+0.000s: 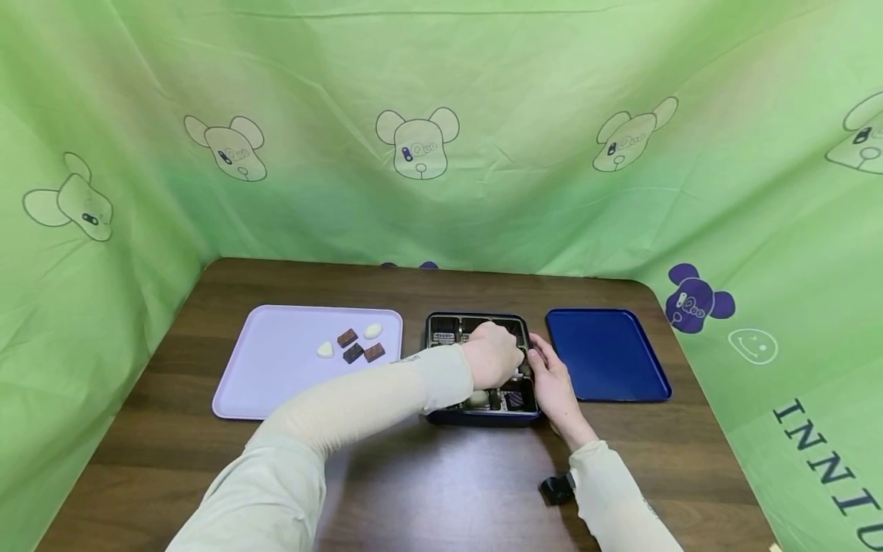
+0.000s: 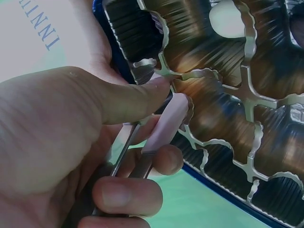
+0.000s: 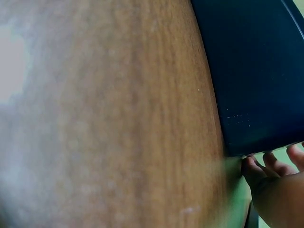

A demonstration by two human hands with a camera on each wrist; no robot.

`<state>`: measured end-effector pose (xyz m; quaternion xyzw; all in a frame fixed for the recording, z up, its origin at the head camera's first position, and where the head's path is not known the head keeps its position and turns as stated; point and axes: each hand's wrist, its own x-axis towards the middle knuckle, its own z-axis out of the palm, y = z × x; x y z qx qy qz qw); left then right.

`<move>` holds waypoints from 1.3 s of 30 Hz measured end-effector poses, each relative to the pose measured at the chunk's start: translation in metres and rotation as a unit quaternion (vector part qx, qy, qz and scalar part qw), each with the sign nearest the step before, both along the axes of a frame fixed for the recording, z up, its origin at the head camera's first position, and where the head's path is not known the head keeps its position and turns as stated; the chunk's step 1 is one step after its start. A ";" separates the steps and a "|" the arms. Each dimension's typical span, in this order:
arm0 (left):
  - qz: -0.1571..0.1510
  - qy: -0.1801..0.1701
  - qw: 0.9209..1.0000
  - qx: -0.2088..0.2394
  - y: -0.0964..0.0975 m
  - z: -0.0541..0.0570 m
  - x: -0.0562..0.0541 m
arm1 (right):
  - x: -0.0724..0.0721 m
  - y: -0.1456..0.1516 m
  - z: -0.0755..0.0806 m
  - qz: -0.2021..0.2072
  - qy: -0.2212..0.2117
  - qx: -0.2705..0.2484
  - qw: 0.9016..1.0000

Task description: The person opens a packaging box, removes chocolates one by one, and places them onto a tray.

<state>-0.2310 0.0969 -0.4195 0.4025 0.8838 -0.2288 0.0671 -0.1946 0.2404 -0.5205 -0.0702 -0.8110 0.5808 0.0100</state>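
My left hand [image 1: 493, 356] reaches over the dark blue box [image 1: 483, 420] and covers part of its divided insert. In the left wrist view, that hand grips metal tongs [image 2: 166, 123] with pale tips, the thumb pressing from above; fingers partly hide what lies between the tips. A pale rounded chocolate [image 2: 228, 19] sits in one compartment of the shiny insert. Along the box's right side rests my right hand [image 1: 555, 391], thumb by the rim. The right wrist view shows its fingertips [image 3: 273, 164] touching the box's side wall [image 3: 261, 85].
On the left, a lilac tray [image 1: 276, 368] carries several chocolates, among them a white oval one [image 1: 372, 330] and a dark brown block [image 1: 353, 353]. A blue tray [image 1: 607, 353] lies right of the box. Green printed cloth [image 1: 414, 222] hangs behind the wooden table [image 1: 441, 491].
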 end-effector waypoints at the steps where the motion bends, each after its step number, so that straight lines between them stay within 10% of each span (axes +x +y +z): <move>1: 0.000 -0.001 1.000 0.002 -0.001 0.001 0.000 | 0.000 0.000 0.000 -0.001 0.000 0.000 1.000; 20: 0.027 -0.020 0.998 0.057 -0.031 0.036 -0.005 | 0.000 0.002 0.000 0.000 -0.003 0.016 1.000; 39: 0.121 -0.006 0.983 0.140 -0.130 0.054 -0.015 | 0.000 0.000 -0.001 -0.007 -0.009 0.015 1.000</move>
